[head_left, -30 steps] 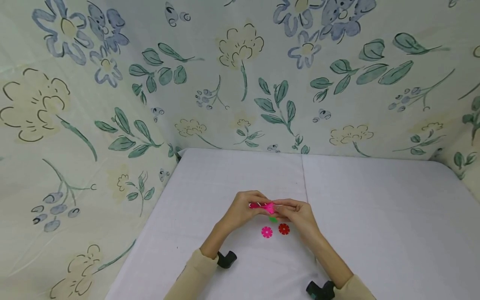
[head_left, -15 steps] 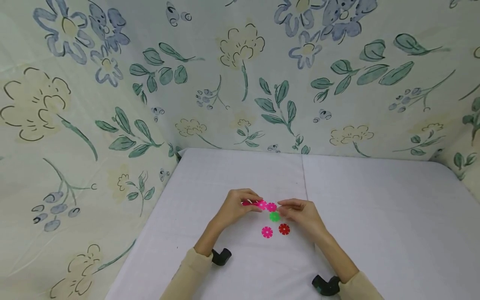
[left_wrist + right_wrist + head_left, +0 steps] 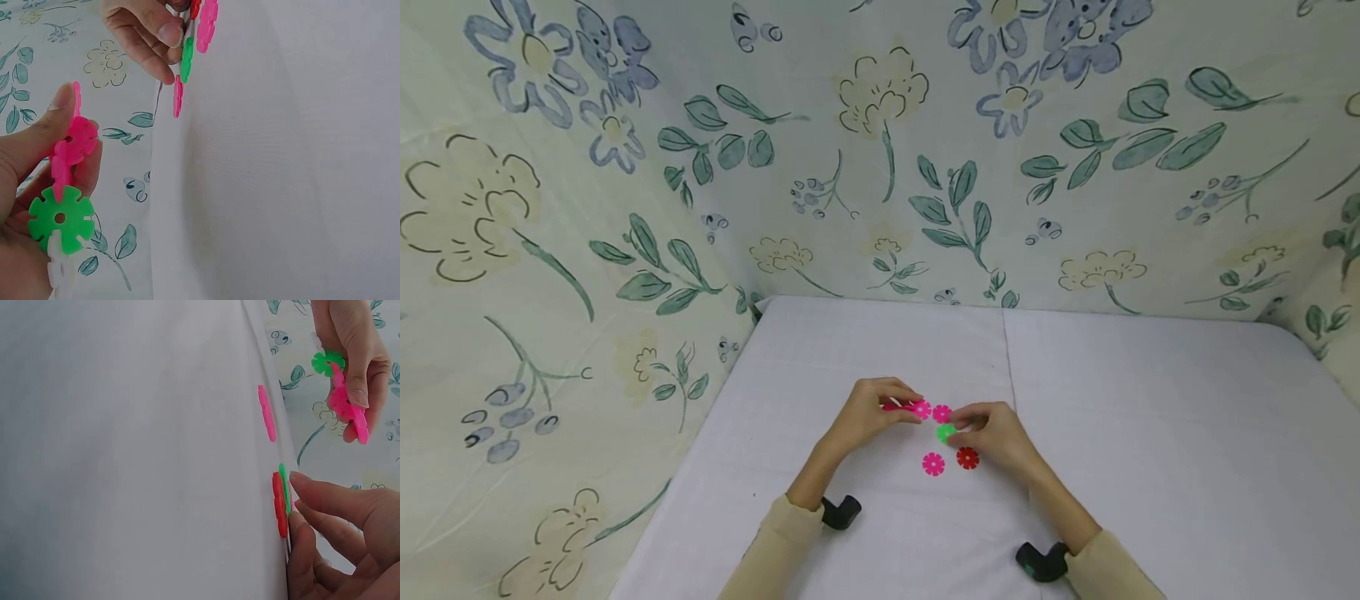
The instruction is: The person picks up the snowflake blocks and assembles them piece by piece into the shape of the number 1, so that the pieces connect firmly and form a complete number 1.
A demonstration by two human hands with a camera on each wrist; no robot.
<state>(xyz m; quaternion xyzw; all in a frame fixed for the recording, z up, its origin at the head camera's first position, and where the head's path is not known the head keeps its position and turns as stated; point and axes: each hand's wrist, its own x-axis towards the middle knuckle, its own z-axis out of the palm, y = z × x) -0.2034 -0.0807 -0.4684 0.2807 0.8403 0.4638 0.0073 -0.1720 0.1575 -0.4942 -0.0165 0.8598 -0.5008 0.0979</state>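
Left of the green disc (image 3: 945, 433) on the desk (image 3: 820, 350), my left hand (image 3: 872, 410) pinches a chain (image 3: 60, 170) of notched, flower-like discs, pink ones linked to a green and a white. My right hand (image 3: 997, 436) is at the green disc's right edge, thumb and fingers parted, gripping nothing I can see.

Chain of slotted flower-shaped plastic discs, pink, green and white (image 3: 61, 167): joined at angles, gripped in the left hand (image 3: 868, 410).
Loose flower-shaped pink plastic disc (image 3: 941, 413): of the loose four, nearest the far edge of the white cloth-covered table (image 3: 1150, 433).
Loose flower-shaped green plastic disc (image 3: 944, 433): just nearer; right hand (image 3: 1000, 433) at its right rim, contact unclear.
Flower-shaped red plastic disc (image 3: 967, 458): lies flat, farthest from the left edge.
Second loose pink disc (image 3: 933, 464): flat, near the red one, farthest from the far edge.
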